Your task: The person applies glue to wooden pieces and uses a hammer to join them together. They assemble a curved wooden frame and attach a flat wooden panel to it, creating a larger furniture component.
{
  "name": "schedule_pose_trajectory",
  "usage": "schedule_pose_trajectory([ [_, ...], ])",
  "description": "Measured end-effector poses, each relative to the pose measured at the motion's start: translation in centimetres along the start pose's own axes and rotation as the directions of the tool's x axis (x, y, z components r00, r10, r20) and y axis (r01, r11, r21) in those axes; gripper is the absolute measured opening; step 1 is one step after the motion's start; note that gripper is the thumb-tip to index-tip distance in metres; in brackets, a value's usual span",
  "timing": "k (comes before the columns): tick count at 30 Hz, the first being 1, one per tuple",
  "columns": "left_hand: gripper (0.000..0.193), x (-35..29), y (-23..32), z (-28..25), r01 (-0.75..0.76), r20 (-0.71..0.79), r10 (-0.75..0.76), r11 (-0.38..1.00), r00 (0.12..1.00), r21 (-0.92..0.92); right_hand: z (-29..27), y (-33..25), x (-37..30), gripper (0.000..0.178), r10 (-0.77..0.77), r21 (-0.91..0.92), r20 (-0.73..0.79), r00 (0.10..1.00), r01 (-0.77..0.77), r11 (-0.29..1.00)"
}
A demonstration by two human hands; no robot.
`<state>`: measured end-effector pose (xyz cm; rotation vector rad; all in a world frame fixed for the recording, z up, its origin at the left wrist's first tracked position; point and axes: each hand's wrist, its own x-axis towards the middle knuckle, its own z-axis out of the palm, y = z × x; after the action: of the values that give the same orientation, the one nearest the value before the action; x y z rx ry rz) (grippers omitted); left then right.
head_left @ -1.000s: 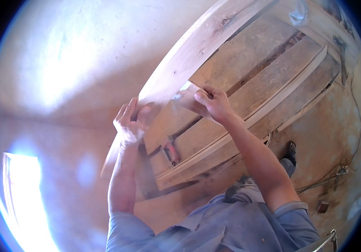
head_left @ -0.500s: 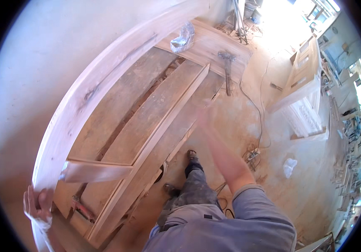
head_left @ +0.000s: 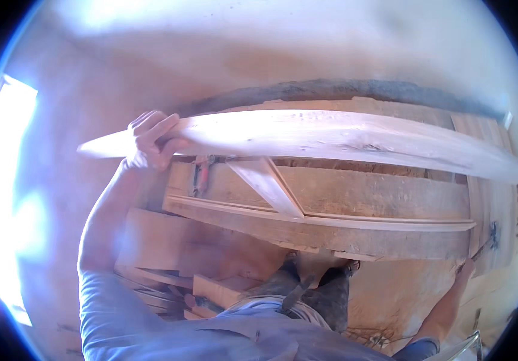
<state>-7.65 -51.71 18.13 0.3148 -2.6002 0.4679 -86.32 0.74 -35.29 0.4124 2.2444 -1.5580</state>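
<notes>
My left hand (head_left: pixel 152 139) is wrapped round one end of a long pale wooden plank (head_left: pixel 307 133), which is raised above the bench. A short board (head_left: pixel 266 188) meets a long thin rail (head_left: pixel 385 222) at an angle below the plank. Far to the right, my right hand (head_left: pixel 466 266) is closed at the handle end of a hammer (head_left: pixel 492 236); its fingers look small and blurred there. The hammer's head rests over a wide board (head_left: pixel 499 207) lying crosswise at the bench's right end.
Thick rough boards (head_left: pixel 385 189) make up the low bench before me. A red-handled tool (head_left: pixel 201 175) lies on it at the left. Wood offcuts (head_left: pixel 214 292) are stacked by my feet at the left. A bare wall (head_left: pixel 331 48) stands behind the bench.
My view has swung to the left, so the plank now runs across it. My right hand, blurred in mid-reach before, has come to the hammer's handle. My left hand keeps the plank.
</notes>
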Motion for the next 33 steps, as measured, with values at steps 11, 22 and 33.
schedule_pose_trajectory([
  [11, 0.046, -1.9, -0.5, 0.9, 0.094, -0.013, -0.094, 0.996, 0.996, -0.01, 5.4, 14.3, -37.2, 0.014, -0.112, 0.278, 0.047, 0.993, 0.094, 0.956],
  [22, 0.043, -3.3, -0.7, 0.4, 0.203, -0.004, -0.204, 0.975, 0.979, -0.094, 20.4, 9.8, -71.7, 0.013, 0.121, 0.07, 0.88, 0.459, -0.379, 0.923],
  [33, 0.04, -4.0, -0.8, -0.3, 0.155, 0.0, -0.155, 0.983, 0.988, -0.098, 32.6, -0.3, -83.8, 0.017, -0.26, 0.055, 0.959, -0.116, -0.821, 0.568],
])
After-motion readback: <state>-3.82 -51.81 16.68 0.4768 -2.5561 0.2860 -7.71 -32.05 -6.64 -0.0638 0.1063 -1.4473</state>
